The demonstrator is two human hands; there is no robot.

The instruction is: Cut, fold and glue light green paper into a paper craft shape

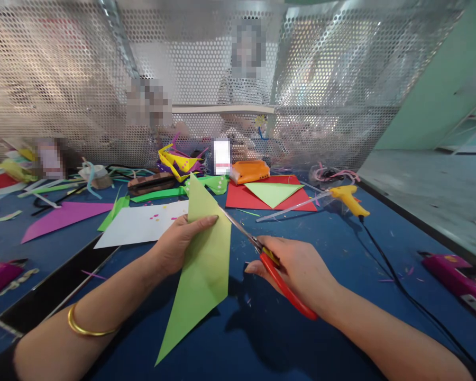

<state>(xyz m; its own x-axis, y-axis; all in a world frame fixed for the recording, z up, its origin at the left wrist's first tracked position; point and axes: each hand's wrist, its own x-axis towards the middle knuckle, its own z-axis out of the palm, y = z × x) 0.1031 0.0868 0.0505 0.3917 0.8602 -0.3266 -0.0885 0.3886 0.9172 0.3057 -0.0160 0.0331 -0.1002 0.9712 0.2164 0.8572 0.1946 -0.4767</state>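
Note:
A folded sheet of light green paper (206,264) is held up over the table, pinched by my left hand (182,235) with the thumb on its front. My right hand (295,262) is closed round the red handles of a pair of scissors (280,280). The blades point up and left and meet the paper's right edge near its upper part; how far they are spread is hard to make out. Behind the green paper lies a white sheet (138,222) with small pink bits on it.
On the blue table (309,338), a yellow glue gun (347,200) trails a black cord. Red paper (238,198) bears a light green triangle (273,193). Around are an orange packet (249,171), purple paper (67,218), a dark flat panel (57,283) and a magenta power strip (458,278). A perforated metal screen (321,79) stands behind.

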